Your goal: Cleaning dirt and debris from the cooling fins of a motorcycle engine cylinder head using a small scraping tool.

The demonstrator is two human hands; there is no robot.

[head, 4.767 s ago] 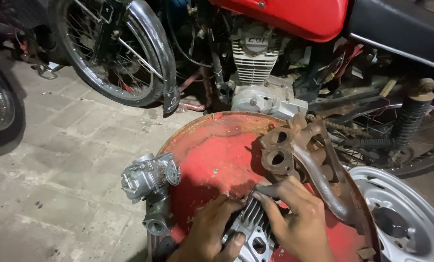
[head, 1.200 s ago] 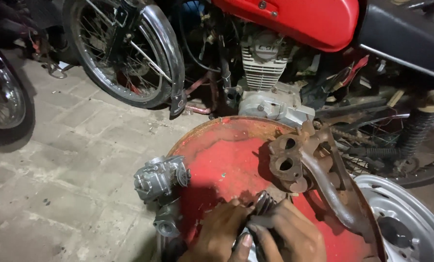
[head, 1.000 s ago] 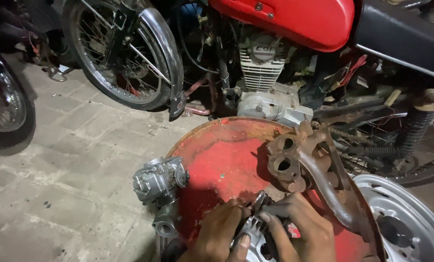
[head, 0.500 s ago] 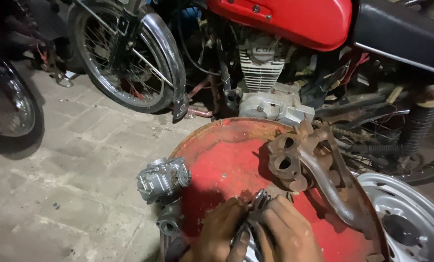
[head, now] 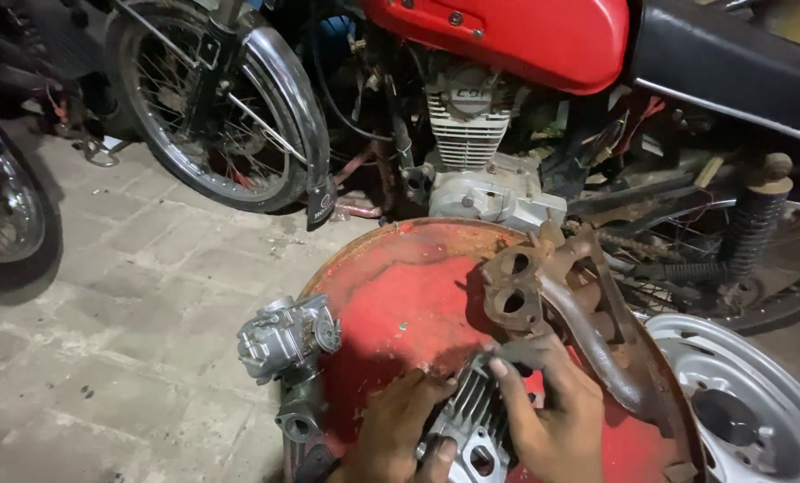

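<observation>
Both my hands rest on a finned grey metal engine part (head: 468, 424) that lies on the top of a red drum (head: 400, 295). My left hand (head: 395, 431) holds its left side, thumb curled over the lower edge. My right hand (head: 545, 419) grips its right side, fingers spread across the fins. Just beyond my right hand lies a rusty brown exhaust manifold (head: 561, 304) with two round ports. A silver carburetor (head: 285, 334) sits at the drum's left edge.
A red motorcycle (head: 507, 54) with a silver engine (head: 472, 152) stands behind the drum. Its spoked front wheel (head: 221, 116) is at the upper left. Another wheel (head: 6, 206) shows at the far left. A silver wheel rim (head: 740, 402) lies at the lower right.
The view has shifted slightly. My hands have stayed on the finned part, with the fingers moving a little over it. The manifold and carburetor have not moved.
</observation>
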